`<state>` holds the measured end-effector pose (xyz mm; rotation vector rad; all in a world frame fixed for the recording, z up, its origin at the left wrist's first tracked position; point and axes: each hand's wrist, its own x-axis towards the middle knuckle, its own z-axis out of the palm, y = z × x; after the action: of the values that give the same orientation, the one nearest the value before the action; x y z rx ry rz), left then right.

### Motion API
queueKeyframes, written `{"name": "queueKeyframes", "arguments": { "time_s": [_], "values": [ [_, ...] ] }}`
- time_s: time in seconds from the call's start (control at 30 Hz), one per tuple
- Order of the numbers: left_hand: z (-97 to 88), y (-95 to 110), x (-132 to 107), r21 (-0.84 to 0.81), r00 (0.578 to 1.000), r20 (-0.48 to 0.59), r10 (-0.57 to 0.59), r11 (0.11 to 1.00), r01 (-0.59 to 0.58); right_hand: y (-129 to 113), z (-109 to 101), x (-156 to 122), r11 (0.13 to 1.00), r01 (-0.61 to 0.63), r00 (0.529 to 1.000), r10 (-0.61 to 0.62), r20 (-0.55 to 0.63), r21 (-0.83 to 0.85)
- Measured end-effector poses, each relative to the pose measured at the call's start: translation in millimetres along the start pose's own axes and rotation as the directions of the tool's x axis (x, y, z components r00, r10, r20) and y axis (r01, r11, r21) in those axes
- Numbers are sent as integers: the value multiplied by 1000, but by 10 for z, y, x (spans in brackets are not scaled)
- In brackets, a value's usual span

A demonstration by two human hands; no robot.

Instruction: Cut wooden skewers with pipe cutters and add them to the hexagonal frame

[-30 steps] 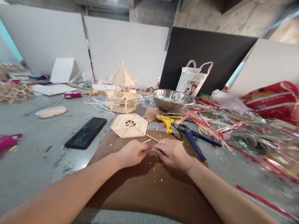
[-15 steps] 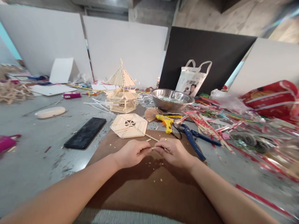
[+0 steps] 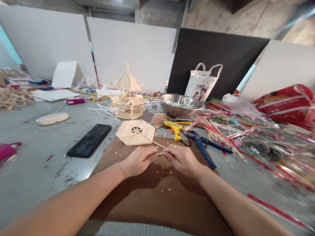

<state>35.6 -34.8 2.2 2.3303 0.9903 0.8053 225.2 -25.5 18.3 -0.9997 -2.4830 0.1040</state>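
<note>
Over a brown board (image 3: 157, 203), my left hand (image 3: 140, 160) and my right hand (image 3: 182, 160) meet fingertip to fingertip. Both are closed in a pinch on a short wooden stick (image 3: 160, 153), most of which the fingers cover. Just beyond them lies a flat hexagonal panel of wooden sticks (image 3: 123, 133), with a thin stick (image 3: 158, 144) reaching from its right corner toward my right hand. Pale wood crumbs dot the board below my fingers. A wooden-stick pagoda model (image 3: 128, 98) stands upright behind the panel.
A yellow glue gun (image 3: 176, 128) and blue-handled cutters (image 3: 203, 149) lie right of the panel. To the left is a black phone (image 3: 90, 140). A metal basin (image 3: 180, 111) stands behind, and red-and-white wrappers (image 3: 216, 129) clutter the right side.
The fingertips have shifted slightly, and a bit more of the short stick shows between them. Nothing else has visibly moved apart from a slight camera shift.
</note>
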Motion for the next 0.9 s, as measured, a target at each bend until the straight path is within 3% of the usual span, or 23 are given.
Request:
{"name": "queueKeyframes", "arguments": {
  "time_s": [0.13, 0.23, 0.5, 0.63, 0.9],
  "values": [
    [-16, -19, -3, -39, 999, 1, -47, 998, 47, 180, -36, -3, 979, -175, 977, 159, -143, -108],
    [-22, -47, 4, -15, 997, -31, -69, 997, 69, 247, -48, 5, 962, -229, 958, 196, -209, -148],
    [-1, -180, 30, 165, 991, -92, -95, 980, 109, 197, 102, -2, 983, -99, 995, 95, -37, -154],
    [24, -237, 33, 287, 973, -146, -181, 933, 217, 187, 95, 7, 981, -128, 992, 126, -20, -143],
    [60, -264, 51, 353, 969, -104, -223, 903, 245, 158, 93, 27, 986, -76, 997, 76, -3, -148]
  ]
}}
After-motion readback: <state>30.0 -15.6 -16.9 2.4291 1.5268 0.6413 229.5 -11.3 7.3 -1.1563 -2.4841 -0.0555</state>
